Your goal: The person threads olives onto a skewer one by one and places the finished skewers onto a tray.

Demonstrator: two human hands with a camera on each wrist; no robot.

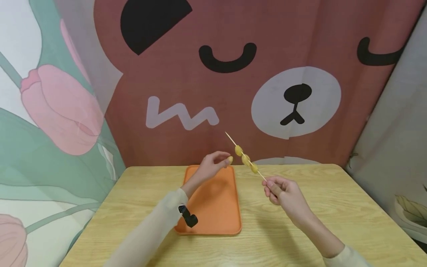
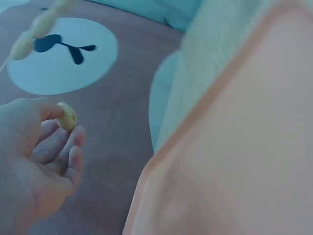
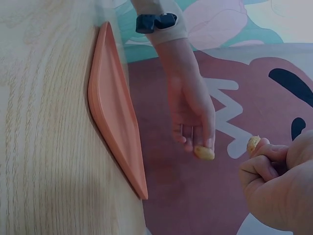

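My left hand (image 1: 211,165) pinches a small yellow oval piece (image 2: 67,117) between thumb and fingertips, over the far end of the orange tray (image 1: 213,207). A small hole shows in its side in the left wrist view. Over the table to the right, my right hand (image 1: 286,195) grips the lower end of a thin wooden skewer (image 1: 230,138), which tilts up and to the left. Three similar yellow pieces (image 1: 245,159) are threaded along its middle, and its pointed tip is bare. The loose piece is a short way left of the threaded ones.
The shallow tray rests on a light wooden table (image 1: 320,207). Behind the table hangs a curtain (image 1: 233,96) with a bear's face, and a tulip-printed curtain (image 1: 60,107) is on the left. A plant pot (image 1: 408,211) stands at the right edge. A black device (image 1: 188,216) is on my left wrist.
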